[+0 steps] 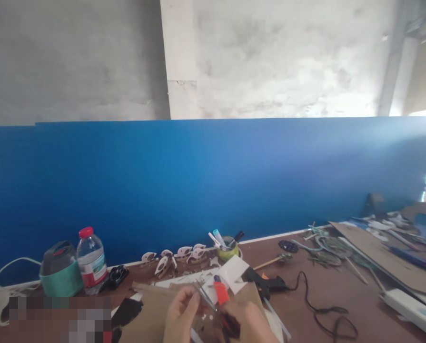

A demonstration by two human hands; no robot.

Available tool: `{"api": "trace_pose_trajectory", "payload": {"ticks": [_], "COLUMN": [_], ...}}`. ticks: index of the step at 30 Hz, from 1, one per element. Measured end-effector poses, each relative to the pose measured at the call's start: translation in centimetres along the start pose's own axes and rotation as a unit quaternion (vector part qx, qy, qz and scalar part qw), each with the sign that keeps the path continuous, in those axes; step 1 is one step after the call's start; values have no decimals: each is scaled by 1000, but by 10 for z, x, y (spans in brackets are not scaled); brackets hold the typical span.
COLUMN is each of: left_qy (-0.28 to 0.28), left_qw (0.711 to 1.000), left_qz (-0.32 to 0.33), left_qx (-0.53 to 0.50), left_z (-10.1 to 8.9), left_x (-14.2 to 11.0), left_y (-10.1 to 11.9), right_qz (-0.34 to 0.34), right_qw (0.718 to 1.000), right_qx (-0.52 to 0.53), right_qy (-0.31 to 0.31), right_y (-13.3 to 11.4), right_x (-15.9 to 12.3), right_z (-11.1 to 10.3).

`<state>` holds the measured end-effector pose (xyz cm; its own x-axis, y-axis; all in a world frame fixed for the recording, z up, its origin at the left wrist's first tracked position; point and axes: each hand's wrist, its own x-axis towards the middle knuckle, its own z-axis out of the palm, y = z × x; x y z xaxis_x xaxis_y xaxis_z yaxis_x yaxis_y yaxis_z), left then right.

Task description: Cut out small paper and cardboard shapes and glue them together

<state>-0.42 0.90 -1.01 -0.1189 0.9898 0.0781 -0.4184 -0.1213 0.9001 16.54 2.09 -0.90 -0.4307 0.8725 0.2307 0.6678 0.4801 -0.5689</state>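
Note:
My right hand (250,318) is closed around a pair of scissors (207,297), whose metal blades point up and left toward my other hand. Close to the blade tips, my left hand (183,308) has its fingers pinched together; whatever is between them is hidden. Beneath both hands lies brown cardboard (152,312) with small white scraps on it. Just beyond the scissors is an orange-red object (220,291) with a dark end, its kind unclear. A white card (234,272) rests behind it, beside a black glue gun (266,284).
A row of white-and-brown cutout pieces (163,264) lines the blue partition (213,181). Nearby stand a pen cup (228,252), a red-capped bottle (92,262) and a green container (60,276). A black cable (318,310), a white power strip (412,312) and cardboard sheets (387,257) lie right.

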Motion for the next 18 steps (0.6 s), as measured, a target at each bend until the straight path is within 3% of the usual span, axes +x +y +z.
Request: {"api": "trace_pose_trajectory", "payload": {"ticks": [7, 12, 18], "left_qy": [39, 33, 35], "left_qw": [999, 999, 999], "left_qz": [21, 22, 38], "left_qx": [-23, -25, -10], "left_z": [1, 3, 1], "left_x": [1, 0, 0], "left_y": [-8, -8, -8], "right_qz": [-24, -15, -6], "right_qw": [999, 997, 999], "right_qx": [-30, -70, -50], "right_qy": [4, 11, -9], "right_y": [3, 2, 2], "right_x": [-1, -2, -2], "right_z": [0, 0, 0]}}
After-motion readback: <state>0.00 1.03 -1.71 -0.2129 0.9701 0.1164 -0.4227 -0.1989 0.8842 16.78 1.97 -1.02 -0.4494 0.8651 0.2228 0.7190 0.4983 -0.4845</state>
